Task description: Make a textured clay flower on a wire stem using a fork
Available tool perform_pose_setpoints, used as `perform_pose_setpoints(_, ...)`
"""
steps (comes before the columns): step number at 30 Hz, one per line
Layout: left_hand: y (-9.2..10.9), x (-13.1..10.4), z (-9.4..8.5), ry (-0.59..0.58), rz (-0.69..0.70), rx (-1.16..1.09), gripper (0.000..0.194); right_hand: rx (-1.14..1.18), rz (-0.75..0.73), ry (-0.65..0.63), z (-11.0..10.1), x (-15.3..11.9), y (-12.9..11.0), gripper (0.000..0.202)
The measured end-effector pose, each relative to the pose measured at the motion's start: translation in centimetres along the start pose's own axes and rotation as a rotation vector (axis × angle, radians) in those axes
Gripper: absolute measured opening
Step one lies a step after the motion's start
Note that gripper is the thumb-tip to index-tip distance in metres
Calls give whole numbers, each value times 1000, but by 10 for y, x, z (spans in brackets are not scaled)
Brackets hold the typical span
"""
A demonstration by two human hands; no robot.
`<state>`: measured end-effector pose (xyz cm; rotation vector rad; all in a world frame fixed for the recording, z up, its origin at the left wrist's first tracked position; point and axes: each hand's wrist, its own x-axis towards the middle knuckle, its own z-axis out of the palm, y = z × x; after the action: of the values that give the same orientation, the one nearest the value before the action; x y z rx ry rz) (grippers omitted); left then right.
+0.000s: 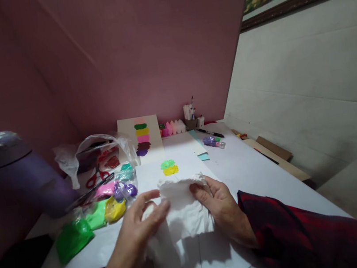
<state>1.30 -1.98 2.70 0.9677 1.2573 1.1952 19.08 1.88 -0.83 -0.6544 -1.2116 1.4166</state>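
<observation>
A crumpled white sheet, which looks like tissue [184, 205], is held up between my hands over the paper. My right hand [220, 199] pinches its right side, thumb in front and fingers bent behind. At its left edge is my left hand [147, 217], its thumb across the front and its forefinger reaching behind. Part of the left hand's grip is hidden, and the white material below it is blurred. Beyond the tissue, a light green patch [168, 164] and a yellow patch [171, 170] lie on the white paper [145, 171].
Bags of coloured clay-like material [114, 210] lie left, near red-handled scissors [97, 177] and a clear plastic bag [105, 138]. A purple bottle [20, 175] stands far left. Behind are a swatch board [127, 135], a pen holder [191, 123] and a black marker [210, 133].
</observation>
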Motion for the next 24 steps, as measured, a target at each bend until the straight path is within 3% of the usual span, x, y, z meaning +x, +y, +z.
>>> perform_pose_setpoints(2, -5, 2, 4, -146, -56, 30, 33, 15, 32, -55, -1, -2, 1, 25)
perform_pose_setpoints(4, -7, 3, 6, -190, -105, -16, 35, 38, 77, -81, -3, -3, 3, 26)
perform_pose_setpoints(10, -4, 2, 2, -34, -130, -71, 35, 64, 137, -10, -7, 1, 8, 31)
perform_pose_setpoints(14, -4, 4, 1, 18, -67, -129, 32, 61, 166, -102, -2, 0, 4, 29)
perform_pose_setpoints(19, -2, 2, -5, 18, -132, -110, 17, 131, 211, -112, -4, 1, -1, 9)
perform_pose_setpoints(21, -1, 1, -10, 15, -62, -34, 20, 158, 232, -128, -5, 2, -2, 3)
perform_pose_setpoints(24, 0, 1, -13, 55, 97, 142, 39, 118, 204, -123, -7, 2, -3, 24)
